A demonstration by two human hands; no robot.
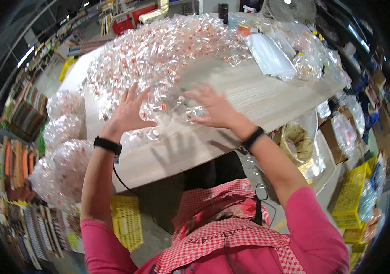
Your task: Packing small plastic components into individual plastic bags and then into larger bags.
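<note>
My left hand [129,113] is held with its fingers spread over the near edge of a big heap of small clear plastic packets [144,59] with orange-red bits in them. To its right, my right hand [213,107] is also spread, its fingertips slightly blurred, beside a few loose packets [196,112]. Neither hand grips anything. Shadows of both hands fall on the pale wooden table [231,89]. What exactly is inside the packets is too small to tell.
A stack of flat clear bags [271,55] lies at the table's right. A dark bottle [223,13] stands at the back, near a fan [291,10]. Filled plastic bags [69,153] bulge along the left side. Yellow crates [126,221] [352,196] and a lined bin [295,144] are below.
</note>
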